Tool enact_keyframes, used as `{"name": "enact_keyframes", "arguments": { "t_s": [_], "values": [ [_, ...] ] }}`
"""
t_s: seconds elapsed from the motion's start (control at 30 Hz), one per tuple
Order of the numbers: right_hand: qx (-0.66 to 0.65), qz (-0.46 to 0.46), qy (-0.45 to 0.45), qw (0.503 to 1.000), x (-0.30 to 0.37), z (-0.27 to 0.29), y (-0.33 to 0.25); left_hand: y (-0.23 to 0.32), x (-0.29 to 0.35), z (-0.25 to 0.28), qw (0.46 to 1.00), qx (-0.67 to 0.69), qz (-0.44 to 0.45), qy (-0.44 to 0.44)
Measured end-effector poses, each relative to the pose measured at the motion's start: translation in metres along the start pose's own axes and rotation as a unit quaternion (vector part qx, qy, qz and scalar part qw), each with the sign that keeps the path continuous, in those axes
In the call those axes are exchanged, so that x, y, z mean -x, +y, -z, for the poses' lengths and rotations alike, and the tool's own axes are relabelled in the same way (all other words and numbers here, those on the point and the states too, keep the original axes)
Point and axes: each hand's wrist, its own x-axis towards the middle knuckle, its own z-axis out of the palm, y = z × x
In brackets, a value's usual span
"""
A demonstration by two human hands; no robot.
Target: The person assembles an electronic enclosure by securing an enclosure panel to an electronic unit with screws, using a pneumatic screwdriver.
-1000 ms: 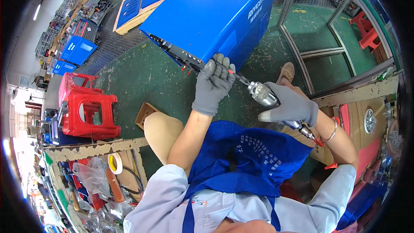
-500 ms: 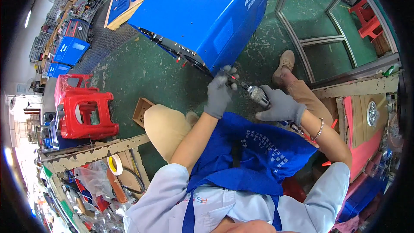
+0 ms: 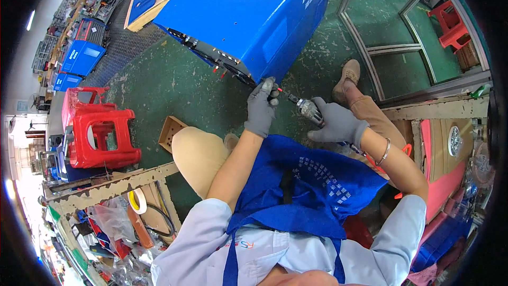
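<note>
A large blue metal cabinet [image 3: 227, 16] stands on the floor in front of me, its open front showing a dark panel with small fittings. My left hand [image 3: 260, 107], in a grey glove, is at the cabinet's lower near corner. Its fingers are pinched together, and whatever they hold is too small to make out. In my gloved right hand [image 3: 338, 122] is a power screwdriver [image 3: 308, 110], gripped around its body. The driver's thin red-tipped bit points up and left, close beside my left fingertips.
Red plastic stools [image 3: 103, 137] stand at left, near a small open cardboard box [image 3: 170, 133]. A worn bench [image 3: 114, 182] holds tape and plastic bags. To the right are a metal frame [image 3: 394, 49] and another bench [image 3: 444, 108]. Blue panels [image 3: 145, 1] lie at the back.
My left fingers have shifted slightly left, away from the driver's tip and up against the cabinet corner. The screwdriver in my right hand has moved a little up and left.
</note>
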Motion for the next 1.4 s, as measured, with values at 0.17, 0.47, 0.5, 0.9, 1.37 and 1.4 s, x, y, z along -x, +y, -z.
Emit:
{"name": "enact_keyframes", "arguments": {
  "t_s": [0.17,0.47,0.5,0.9,1.37,1.4],
  "values": [
    [0.117,0.030,0.076,0.990,-0.001,-0.010,0.006,-0.004,-0.002,0.001,0.999,0.022,0.007,0.037],
    [-0.049,0.041,0.008,0.998,-0.011,-0.006,0.022,0.003,-0.006,0.009,0.965,0.244,0.069,-0.063],
    [-0.036,0.035,0.004,0.999,-0.011,-0.004,0.022,0.004,-0.006,0.008,0.966,0.243,0.070,-0.061],
    [-0.024,0.044,0.020,0.999,-0.003,-0.003,0.026,0.000,-0.012,0.004,0.960,0.264,0.076,-0.061],
    [-0.011,-0.082,-0.019,0.996,-0.047,-0.042,0.062,-0.142,-0.031,0.109,0.986,0.030,0.155,0.045],
    [0.011,-0.079,-0.027,0.996,-0.055,-0.049,0.064,-0.145,-0.033,0.108,0.986,0.031,0.158,0.048]
  ]
}}
